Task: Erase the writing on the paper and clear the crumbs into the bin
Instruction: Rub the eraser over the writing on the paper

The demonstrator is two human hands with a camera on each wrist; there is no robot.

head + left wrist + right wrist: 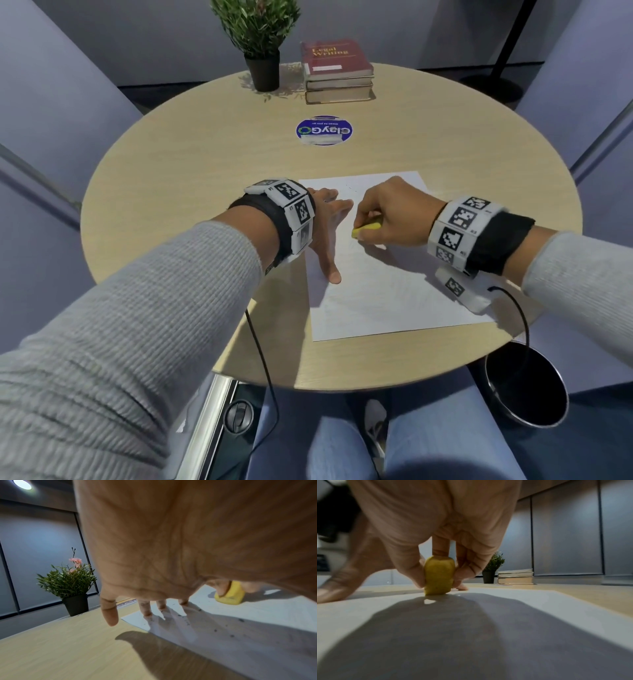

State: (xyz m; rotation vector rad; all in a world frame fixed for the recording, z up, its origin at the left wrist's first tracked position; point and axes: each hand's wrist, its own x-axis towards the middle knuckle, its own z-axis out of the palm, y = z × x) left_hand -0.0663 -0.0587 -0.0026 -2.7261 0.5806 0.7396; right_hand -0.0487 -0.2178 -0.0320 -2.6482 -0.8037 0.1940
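On the round table (178, 192) a sheet of paper (387, 301) is laid near the front edge, and most of its surface appears already rubbed pale; only faint traces can be made out in the head view, so the erasing is judged to be well advanced but not finished. The bin (534, 394) is set below the table edge on the right side, well apart from the hands, and nothing can be seen inside it. The paper is pinned by the left hand (325, 222), whose fingers are spread flat on the sheet's left part. A yellow eraser (365, 229) is pinched between thumb and fingers of the right hand (397, 212) and pressed onto the sheet's upper middle. Dark crumbs (215, 630) are scattered over the paper near the left fingers; clearing them is judged to be wholly outstanding.
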